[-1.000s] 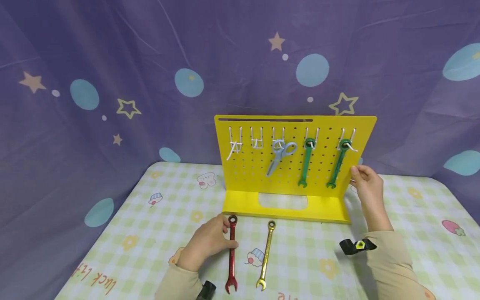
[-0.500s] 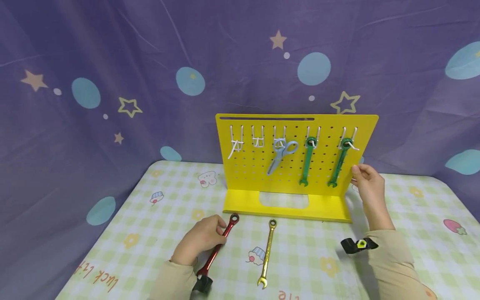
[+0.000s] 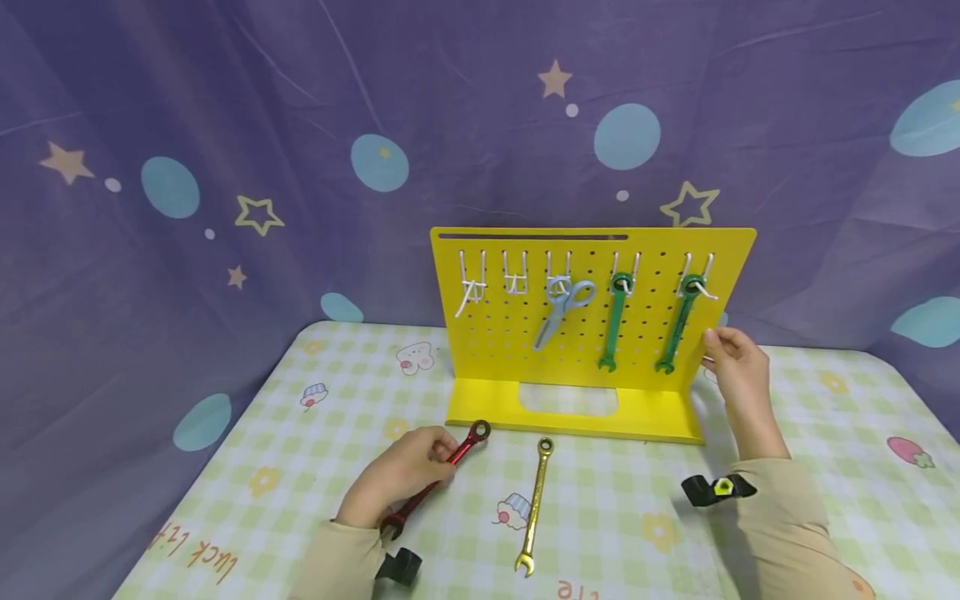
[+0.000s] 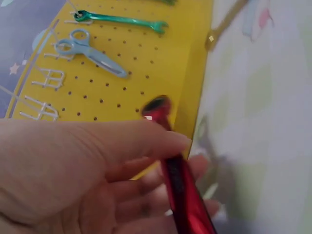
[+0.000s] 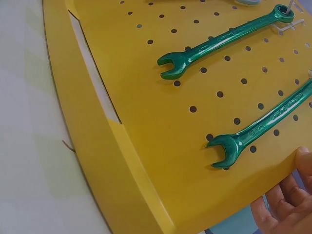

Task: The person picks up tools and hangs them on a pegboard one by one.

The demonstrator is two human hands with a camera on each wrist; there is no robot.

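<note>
My left hand pinches a red combination wrench between thumb and fingers. The wrench slants, its ring end up and right near the board's front lip, its open end back by my wrist. In the left wrist view my thumb crosses the red shaft. My right hand holds the right edge of a yellow pegboard, thumb in front and fingers behind, as the right wrist view shows. Two green wrenches and light blue scissors hang from white hooks on the board.
A gold wrench lies on the checked tablecloth in front of the board. At the board's left, two white hooks bear nothing. Behind the table hangs a purple patterned curtain.
My left hand has taken up the red wrench and turned it from upright in view to a slant, its ring end swinging right. The right hand keeps its hold on the board.
</note>
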